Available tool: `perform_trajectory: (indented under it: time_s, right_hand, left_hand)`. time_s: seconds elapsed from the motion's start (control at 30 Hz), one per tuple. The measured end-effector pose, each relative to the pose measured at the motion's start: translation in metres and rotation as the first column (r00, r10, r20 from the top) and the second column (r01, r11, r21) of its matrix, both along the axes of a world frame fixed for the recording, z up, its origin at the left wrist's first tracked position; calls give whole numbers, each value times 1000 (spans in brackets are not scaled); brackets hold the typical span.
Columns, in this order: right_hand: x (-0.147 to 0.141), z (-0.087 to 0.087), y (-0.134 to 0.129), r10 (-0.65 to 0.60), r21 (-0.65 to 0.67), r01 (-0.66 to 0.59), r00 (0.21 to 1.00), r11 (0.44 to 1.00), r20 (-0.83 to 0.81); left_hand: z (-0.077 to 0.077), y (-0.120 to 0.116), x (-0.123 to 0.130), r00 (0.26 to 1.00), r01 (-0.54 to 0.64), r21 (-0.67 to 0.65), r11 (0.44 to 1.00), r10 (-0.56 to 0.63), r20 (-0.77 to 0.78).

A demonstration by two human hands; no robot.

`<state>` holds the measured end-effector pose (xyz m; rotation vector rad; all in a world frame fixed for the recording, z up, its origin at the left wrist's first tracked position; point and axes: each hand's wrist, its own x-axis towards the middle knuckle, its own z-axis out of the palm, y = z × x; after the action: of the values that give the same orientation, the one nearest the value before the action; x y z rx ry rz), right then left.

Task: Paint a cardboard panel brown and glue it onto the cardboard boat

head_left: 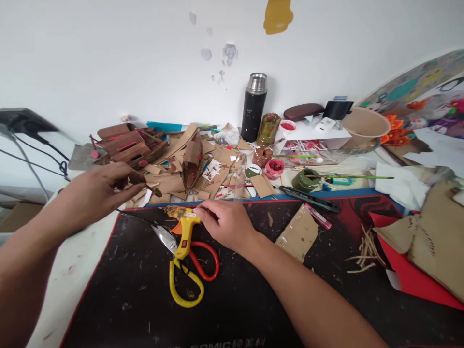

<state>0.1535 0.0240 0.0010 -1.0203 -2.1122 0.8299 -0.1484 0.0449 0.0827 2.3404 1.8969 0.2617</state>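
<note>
My left hand (118, 186) hovers at the left, over the near edge of the cardboard pile. Its fingers are pinched, with a small olive-brown piece (158, 192) at the tips. A yellow hot glue gun (186, 231) with an orange trigger and a grimy nozzle lies on the black mat. My right hand (227, 223) is closed at the gun's rear end, thumb and fingers against it; the underside of the grip is hidden. Under the gun's handle lie scissors (173, 285) with one yellow and one red handle loop, blades pointing up-left.
Cardboard scraps (213, 179) and brown-painted cardboard models (126, 145) crowd the back. A black thermos (253, 108), several paint jars (306, 180) and a utility knife (308, 198) are farther right. A cardboard piece (299, 233), thin sticks (368, 249) and red card (409, 270) lie on the mat (253, 299).
</note>
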Motion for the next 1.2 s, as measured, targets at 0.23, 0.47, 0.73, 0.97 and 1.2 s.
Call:
perform_trajectory:
  time_s: [0.23, 0.47, 0.73, 0.97, 1.2]
  right_hand:
    - [-2, 1, -4, -26, 27, 29, 993, 999, -116]
    - [-4, 2, -5, -41, 20, 43, 996, 999, -79]
    - [-3, 8, -7, -21, 19, 21, 1000, 1000, 5]
    - [-4, 7, -6, -29, 23, 27, 998, 999, 63]
    - [-4, 7, -6, -30, 0, 30, 999, 1000, 33]
  left_hand:
    - [19, -39, 46, 977, 177, 222, 959, -198, 79]
    - [15, -47, 72, 942, 308, 267, 913, -332, 51]
    - [11, -44, 88, 913, 397, 251, 883, -408, -9]
    - [13, -44, 92, 919, 384, 221, 896, -394, 2]
    - [15, -42, 93, 942, 314, 158, 936, -328, 71]
